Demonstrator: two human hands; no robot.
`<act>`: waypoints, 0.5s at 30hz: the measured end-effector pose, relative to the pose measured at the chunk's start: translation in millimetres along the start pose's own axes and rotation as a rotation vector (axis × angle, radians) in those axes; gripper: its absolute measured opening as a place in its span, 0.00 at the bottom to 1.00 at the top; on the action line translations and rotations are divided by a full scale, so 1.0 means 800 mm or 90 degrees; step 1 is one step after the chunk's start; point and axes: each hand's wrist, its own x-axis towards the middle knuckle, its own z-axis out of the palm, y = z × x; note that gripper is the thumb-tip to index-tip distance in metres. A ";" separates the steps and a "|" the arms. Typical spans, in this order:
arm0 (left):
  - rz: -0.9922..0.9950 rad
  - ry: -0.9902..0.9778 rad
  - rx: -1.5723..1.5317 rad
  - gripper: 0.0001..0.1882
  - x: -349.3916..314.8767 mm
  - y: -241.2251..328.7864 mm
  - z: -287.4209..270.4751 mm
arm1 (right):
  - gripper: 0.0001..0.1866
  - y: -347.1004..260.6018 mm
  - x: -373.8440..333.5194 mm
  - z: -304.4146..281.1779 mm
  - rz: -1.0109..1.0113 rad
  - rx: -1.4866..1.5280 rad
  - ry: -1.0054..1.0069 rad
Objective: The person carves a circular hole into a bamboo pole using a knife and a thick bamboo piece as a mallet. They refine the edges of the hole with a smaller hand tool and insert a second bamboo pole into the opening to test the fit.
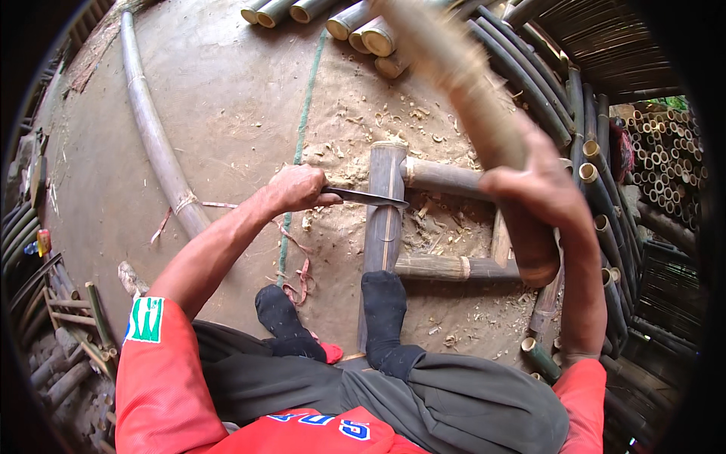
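Observation:
My left hand (299, 188) is closed round the handle of a knife (372, 198). Its dark blade lies across the upper part of a thick bamboo post (387, 227), which belongs to a frame on the ground. Raised over the frame's right side, a thick bamboo length (484, 106), smeared by motion, is gripped by my right hand (541, 178). Two bamboo crosspieces, an upper one (446, 178) and a lower one (431, 266), join the post. My foot in a dark sock (384, 303) rests on the post's near end.
Bamboo shavings (446, 219) litter the ground around the frame. A long bent bamboo pole (155, 125) lies at left, near a pink strip (304, 276) and a green line (306, 113). Cut bamboo poles (522, 68) are stacked at the back and right.

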 end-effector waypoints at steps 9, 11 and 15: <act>0.035 0.009 0.005 0.36 0.022 -0.010 0.013 | 0.34 0.118 -0.009 0.113 0.096 -0.299 -0.195; 0.034 -0.029 -0.005 0.36 0.018 -0.017 0.021 | 0.35 0.055 0.010 0.061 0.140 -0.281 -0.225; 0.019 -0.040 -0.009 0.36 0.013 -0.021 0.011 | 0.34 -0.020 0.009 -0.012 -0.111 -0.148 0.022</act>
